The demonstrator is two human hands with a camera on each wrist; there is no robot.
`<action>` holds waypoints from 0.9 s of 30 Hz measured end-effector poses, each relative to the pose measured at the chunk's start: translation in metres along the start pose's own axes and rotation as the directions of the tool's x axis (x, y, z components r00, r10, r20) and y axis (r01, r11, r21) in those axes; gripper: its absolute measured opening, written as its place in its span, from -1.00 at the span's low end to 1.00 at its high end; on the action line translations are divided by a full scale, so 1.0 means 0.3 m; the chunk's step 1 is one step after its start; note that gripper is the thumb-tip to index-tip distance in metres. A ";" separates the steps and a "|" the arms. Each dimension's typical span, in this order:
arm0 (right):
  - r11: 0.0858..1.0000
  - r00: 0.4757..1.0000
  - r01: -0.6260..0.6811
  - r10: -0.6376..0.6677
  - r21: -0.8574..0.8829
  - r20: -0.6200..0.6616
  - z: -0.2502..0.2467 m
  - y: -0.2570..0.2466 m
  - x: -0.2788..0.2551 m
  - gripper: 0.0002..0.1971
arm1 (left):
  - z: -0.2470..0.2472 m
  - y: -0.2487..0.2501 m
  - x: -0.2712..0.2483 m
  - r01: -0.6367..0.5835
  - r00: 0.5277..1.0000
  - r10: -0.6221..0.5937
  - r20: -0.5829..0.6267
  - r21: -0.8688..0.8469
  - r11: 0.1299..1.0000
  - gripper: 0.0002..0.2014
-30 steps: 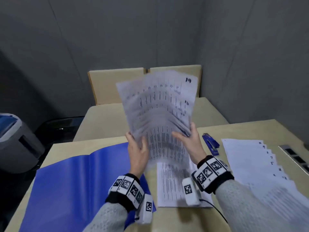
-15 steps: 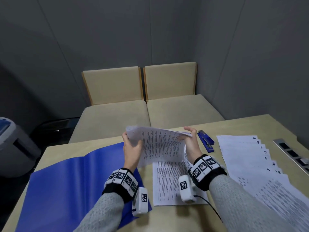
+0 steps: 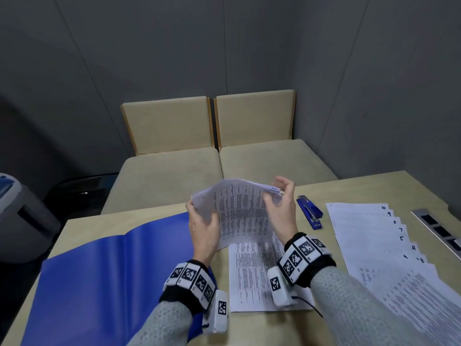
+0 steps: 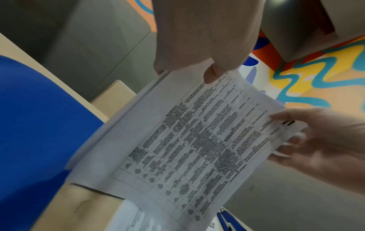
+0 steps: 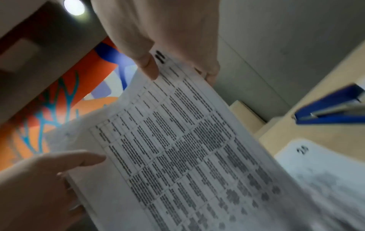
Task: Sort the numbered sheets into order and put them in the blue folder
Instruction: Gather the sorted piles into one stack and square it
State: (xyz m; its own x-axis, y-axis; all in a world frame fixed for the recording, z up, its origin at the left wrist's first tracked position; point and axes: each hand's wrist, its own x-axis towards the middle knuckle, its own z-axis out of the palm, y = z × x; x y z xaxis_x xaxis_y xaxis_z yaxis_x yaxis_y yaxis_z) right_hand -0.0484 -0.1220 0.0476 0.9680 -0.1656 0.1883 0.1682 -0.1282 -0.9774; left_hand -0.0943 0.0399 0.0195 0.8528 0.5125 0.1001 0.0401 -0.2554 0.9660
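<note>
both hands hold the stack of sheets (image 3: 239, 213) at frame centre, above the table: left hand (image 3: 203, 229) grips its left edge, right hand (image 3: 280, 208) pinches the top right corner. light, floppy, slippery paper; likely best gripped at opposite edges. blue folder (image 3: 99, 275) lies open lower left.

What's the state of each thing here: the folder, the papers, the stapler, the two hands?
blue folder: open, flat on the table.
held sheets: a bundle off the table, gripped at both sides.
fanned sheets: spread on the table, numbered corners showing.
single sheet: flat under the held bundle.
stapler: closed, untouched.
left hand: grips the bundle.
right hand: pinches the bundle's corner.
</note>
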 end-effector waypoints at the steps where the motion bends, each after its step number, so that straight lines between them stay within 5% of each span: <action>1: 0.994 0.997 0.075 -0.076 -0.080 -0.009 0.003 0.000 0.008 -0.57 | -0.002 -0.003 0.012 0.004 1.000 -0.004 0.010 -0.014 1.000 -0.54; 5: 0.811 0.917 0.399 -0.354 -0.428 0.184 -0.001 -0.021 0.041 -0.29 | -0.019 -0.002 0.056 -0.004 1.000 0.005 0.026 -0.021 1.000 -0.62; 8: 0.665 0.892 0.446 -0.275 -0.599 0.358 -0.010 -0.017 0.055 -0.16 | -0.021 -0.009 0.077 -0.006 0.999 0.007 0.052 -0.023 1.000 -0.67; 10: 0.662 0.899 0.432 -0.260 -0.613 0.353 -0.018 -0.009 0.058 -0.23 | -0.018 -0.026 0.081 0.003 0.997 -0.002 0.082 -0.008 1.000 -0.71; 14: 0.873 0.955 0.297 -0.264 -0.386 0.136 -0.024 0.004 0.070 -0.33 | -0.010 -0.075 0.095 0.040 0.991 -0.042 0.129 0.025 0.999 -0.69; 17: 0.988 0.997 0.068 -0.064 -0.136 0.033 -0.041 0.003 0.078 -0.37 | -0.012 -0.078 0.097 0.070 0.989 -0.063 0.130 -0.043 0.997 -0.66; 20: 0.991 0.981 -0.117 0.126 -0.065 0.146 -0.062 0.043 0.092 -0.47 | -0.020 -0.068 0.095 0.082 0.986 -0.066 0.155 -0.097 0.992 -0.63; 23: 0.983 0.974 -0.171 0.178 -0.060 0.140 -0.083 0.068 0.107 -0.66 | -0.020 -0.053 0.111 0.116 0.980 -0.093 0.175 -0.126 0.985 -0.38; 27: 0.935 0.921 -0.300 0.336 -0.190 0.196 -0.130 0.120 0.094 -0.84 | 0.012 -0.010 0.117 0.157 0.975 -0.136 0.177 -0.106 0.982 -0.61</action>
State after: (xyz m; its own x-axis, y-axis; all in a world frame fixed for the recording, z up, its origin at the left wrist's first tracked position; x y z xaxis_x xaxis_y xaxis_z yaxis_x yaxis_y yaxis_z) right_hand -0.0224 -0.1693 0.0216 0.9849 -0.0038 -0.1733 -0.1685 -0.2559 -0.9519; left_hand -0.0628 0.0557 0.0191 0.9178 0.3895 -0.0763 0.1176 -0.0831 0.9896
